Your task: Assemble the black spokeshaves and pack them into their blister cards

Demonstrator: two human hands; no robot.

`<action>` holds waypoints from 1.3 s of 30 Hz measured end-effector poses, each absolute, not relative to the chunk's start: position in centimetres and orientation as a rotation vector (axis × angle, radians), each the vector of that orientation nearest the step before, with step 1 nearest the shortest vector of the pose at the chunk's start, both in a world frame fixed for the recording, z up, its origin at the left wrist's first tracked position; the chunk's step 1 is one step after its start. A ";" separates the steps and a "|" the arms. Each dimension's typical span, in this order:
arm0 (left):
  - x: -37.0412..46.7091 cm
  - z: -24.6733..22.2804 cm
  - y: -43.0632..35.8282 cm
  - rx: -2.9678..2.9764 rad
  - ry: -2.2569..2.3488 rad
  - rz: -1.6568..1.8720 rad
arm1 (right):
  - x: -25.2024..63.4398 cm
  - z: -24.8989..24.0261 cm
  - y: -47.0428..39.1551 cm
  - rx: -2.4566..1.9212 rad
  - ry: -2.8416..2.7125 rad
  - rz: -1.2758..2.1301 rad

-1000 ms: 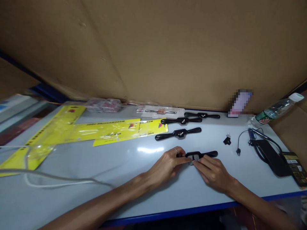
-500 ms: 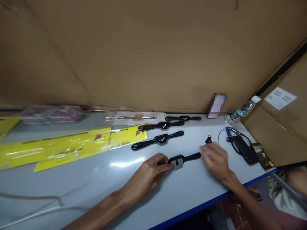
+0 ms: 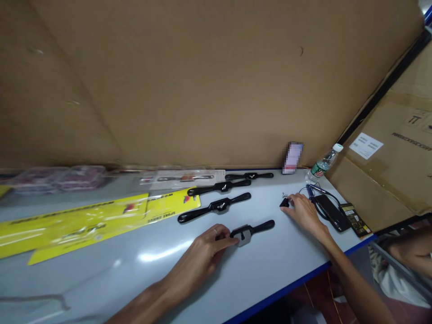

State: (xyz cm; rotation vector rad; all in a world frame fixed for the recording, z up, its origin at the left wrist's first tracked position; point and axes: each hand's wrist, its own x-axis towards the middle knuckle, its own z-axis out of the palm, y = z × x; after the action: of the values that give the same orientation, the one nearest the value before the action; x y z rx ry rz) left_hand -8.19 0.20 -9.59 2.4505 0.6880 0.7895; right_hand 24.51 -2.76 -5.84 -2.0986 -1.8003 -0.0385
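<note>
– Left hand [image 3: 211, 247] first: what have you got in it?

– I have it pinched narrow on a black tool [image 3: 255, 229], thumb on the near side and fingers on the far side. Its bare handle points away to that hand's right, and a grey plate [image 3: 243, 238] with a slot lies across its middle, thumb tip at the plate's left edge.

– And the right hand [image 3: 306, 215]?

– It's low over the worktop [image 3: 266, 270], well apart from the left, thumb and forefinger narrowed about a small black piece [image 3: 284, 203]. From this far off I can't make out whether they grip it or only touch. Small silvery bits [image 3: 285, 195] lie just beyond the piece.

– What sits past your left hand?

– Three more black tools [image 3: 221, 205], one beyond another, and a packaged tool [image 3: 185, 178] behind them. Farther left of it I see yellow cards [image 3: 101, 220] in clear plastic.

– And around the right?

– Just right of it, earphones [image 3: 328, 194] and a dark slab [image 3: 332, 213]. Beyond it I have a bottle [image 3: 320, 168] and a phone [image 3: 292, 158], its screen blurred.
</note>
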 end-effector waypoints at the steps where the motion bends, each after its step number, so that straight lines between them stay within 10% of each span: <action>1: -8.2 -9.6 0.2 2.451 0.683 0.785 | 24.6 -5.8 -2.8 -2.072 -1.764 0.001; 17: -8.2 -9.2 0.1 2.435 0.688 0.722 | 16.1 -5.9 -8.8 -1.448 -1.149 1.031; 26: -8.2 -9.2 0.1 2.431 0.668 0.742 | 13.8 -7.2 -6.6 -1.180 -2.394 -0.473; 39: -8.2 -8.7 0.0 2.311 0.725 0.758 | 14.7 -7.2 -6.4 -0.945 -2.387 -0.463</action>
State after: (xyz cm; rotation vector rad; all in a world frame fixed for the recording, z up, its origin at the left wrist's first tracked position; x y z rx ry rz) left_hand -8.20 -0.03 -8.74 2.3111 0.7248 0.7580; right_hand 14.75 -6.41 -7.19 -0.9454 -2.3872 -0.4625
